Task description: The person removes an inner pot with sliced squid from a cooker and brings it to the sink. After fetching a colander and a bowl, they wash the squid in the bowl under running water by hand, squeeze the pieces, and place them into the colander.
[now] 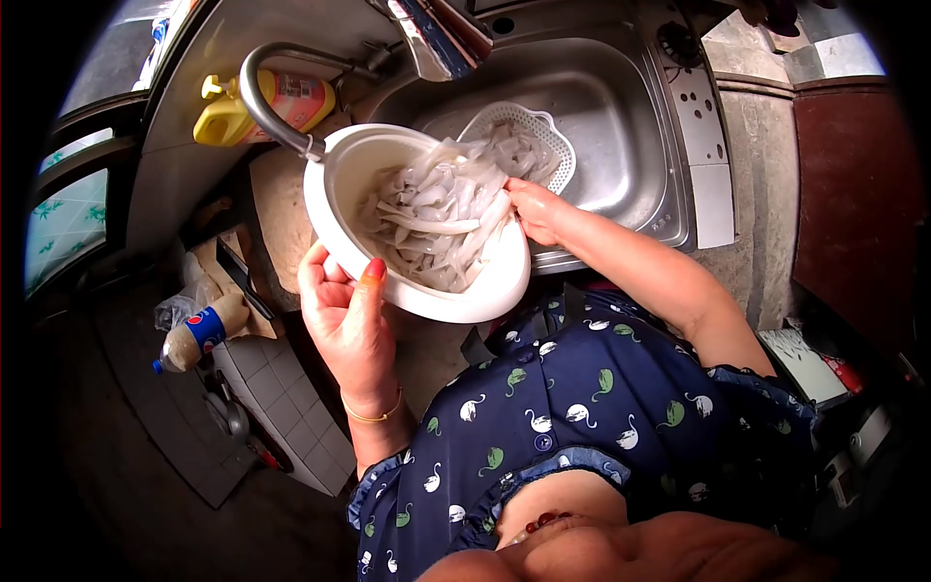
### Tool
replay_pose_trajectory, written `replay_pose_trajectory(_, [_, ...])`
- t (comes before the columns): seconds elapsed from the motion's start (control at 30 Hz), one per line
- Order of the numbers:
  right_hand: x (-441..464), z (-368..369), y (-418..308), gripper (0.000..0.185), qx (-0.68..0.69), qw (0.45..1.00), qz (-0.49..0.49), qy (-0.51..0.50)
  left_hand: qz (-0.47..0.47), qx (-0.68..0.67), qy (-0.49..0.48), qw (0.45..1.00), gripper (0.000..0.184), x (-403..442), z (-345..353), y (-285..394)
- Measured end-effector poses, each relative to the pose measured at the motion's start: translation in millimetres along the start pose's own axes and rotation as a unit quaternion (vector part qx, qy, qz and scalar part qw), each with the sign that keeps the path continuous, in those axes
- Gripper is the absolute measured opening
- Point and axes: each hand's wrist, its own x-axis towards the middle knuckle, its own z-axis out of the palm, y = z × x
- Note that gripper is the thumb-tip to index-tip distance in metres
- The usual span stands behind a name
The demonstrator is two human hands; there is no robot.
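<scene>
My left hand [351,315] grips the rim of a white basin [432,306], thumb on top and fingers underneath. The basin tilts toward the sink and holds a wet heap of pale, translucent strips [436,218]; their exact kind I cannot make out. At the basin's right edge, the fingers of my right hand [536,211] close on some of the strips, with the fingertips partly hidden. More strips trail over the rim into a white perforated colander [562,155], which sits in the sink just beyond the basin.
Around the colander is a stainless steel sink [621,126]. A curved faucet [254,82] arches over the basin's far left rim. Beside it stands a yellow bottle [218,121]. A bottle with a blue label [206,330] lies at the left, near a tiled ledge [281,388].
</scene>
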Motion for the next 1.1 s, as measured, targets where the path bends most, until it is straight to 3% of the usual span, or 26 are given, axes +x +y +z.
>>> replay_pose_trajectory(0.23, [5, -8, 4, 0.036, 0.006, 1.000, 0.014, 0.015, 0.003, 0.004, 0.010, 1.000, 0.036, 0, 3, 1])
replay_pose_trajectory(0.53, [11, -14, 9, 0.034, 0.046, 0.998, 0.003, -0.048, -0.012, 0.003, 0.013, 1.000, 0.039, -1, 5, 4])
replay_pose_trajectory(1.1, [17, -17, 14, 0.033, 0.055, 0.998, 0.037, -0.016, -0.008, 0.010, 0.019, 1.000, 0.037, -6, 14, 6])
